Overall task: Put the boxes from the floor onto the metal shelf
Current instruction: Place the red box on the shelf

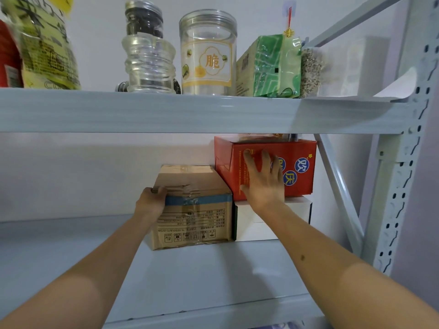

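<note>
Left grip (152, 198) is clasping the brown box (193, 210) corner; right grip (263, 179), fingers spread apart, is pressing the red box (297, 148) on the metal shelf (71, 245).

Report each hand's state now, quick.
Left hand: fingers curled over the top left edge of the brown cardboard box, gripping it.
Right hand: open, fingers straight, pressed flat against the front of the red box.

Left hand (152, 200) grips brown box (197, 210); right hand (263, 184) presses red box (297, 167).
</note>
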